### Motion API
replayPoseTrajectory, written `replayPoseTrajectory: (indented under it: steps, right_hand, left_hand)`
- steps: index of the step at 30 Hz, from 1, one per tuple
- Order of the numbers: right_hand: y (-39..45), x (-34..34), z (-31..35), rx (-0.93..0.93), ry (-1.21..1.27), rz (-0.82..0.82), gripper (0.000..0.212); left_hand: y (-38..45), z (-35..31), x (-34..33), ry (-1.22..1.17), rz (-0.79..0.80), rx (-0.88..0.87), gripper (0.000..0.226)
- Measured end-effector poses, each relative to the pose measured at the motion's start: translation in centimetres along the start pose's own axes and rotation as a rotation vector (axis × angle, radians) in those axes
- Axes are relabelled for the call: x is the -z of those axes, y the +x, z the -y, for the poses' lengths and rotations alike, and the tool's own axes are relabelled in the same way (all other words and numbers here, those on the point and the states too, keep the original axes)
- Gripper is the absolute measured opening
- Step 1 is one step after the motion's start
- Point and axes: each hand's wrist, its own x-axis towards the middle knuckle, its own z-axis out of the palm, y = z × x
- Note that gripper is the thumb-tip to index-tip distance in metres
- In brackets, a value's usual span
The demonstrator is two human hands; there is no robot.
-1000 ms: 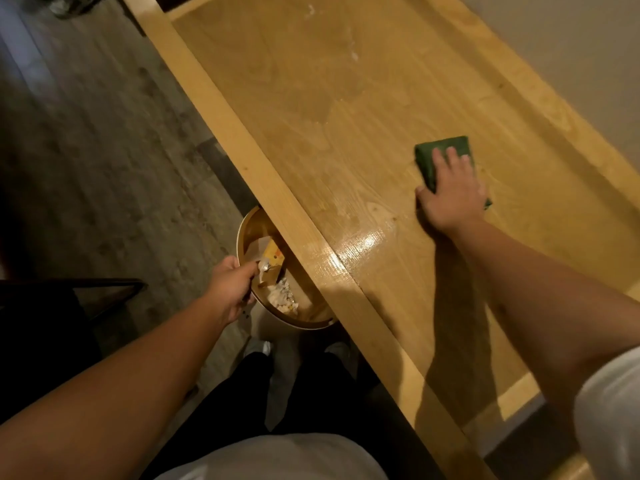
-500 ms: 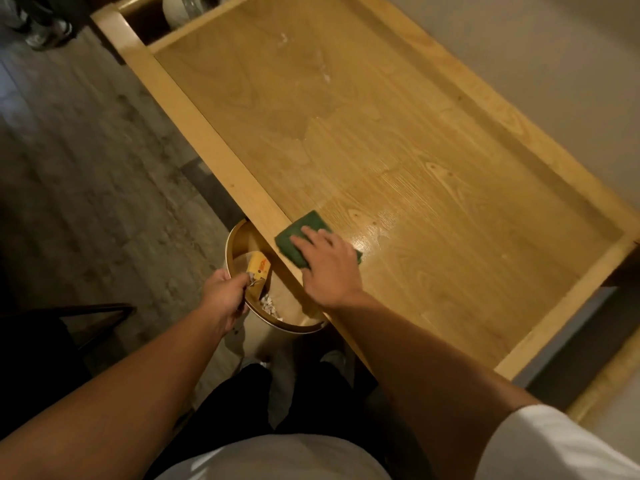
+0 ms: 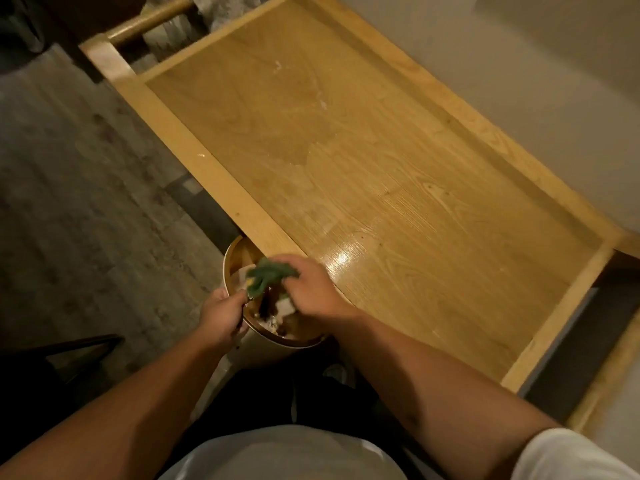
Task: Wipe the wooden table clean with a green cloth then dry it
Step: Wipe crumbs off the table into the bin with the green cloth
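The wooden table runs from the near right to the far left, with a raised pale frame around a darker top. Its near part shines wet; pale smears sit on the far part. My right hand is shut on the crumpled green cloth, held just off the table's near edge, above a round bin. My left hand grips the bin's left rim.
The bin holds paper scraps and a small box, and stands on the floor against the table's edge between my legs and the table. A wall runs along the table's far side. A dark chair frame stands at the left.
My right hand swept the cloth across the table toward me, over the near edge, and now holds it bunched above the bin. My left hand stayed on the bin's rim.
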Motion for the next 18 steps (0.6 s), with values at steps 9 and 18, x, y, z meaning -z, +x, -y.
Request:
replayPoseTrajectory:
  steps: [9,18]
  right_hand:
    - [9.1,19.9,4.1,-0.078,-0.015,-0.854,0.04]
    - [15.0,24.9,-3.2,-0.449,-0.717,-0.58,0.083]
  left_hand:
    - [5.2,-4.3,3.0,0.002,0.053,0.022,0.008]
    - [7.4,-7.4,3.4,-0.059,0.033,0.082,0.026]
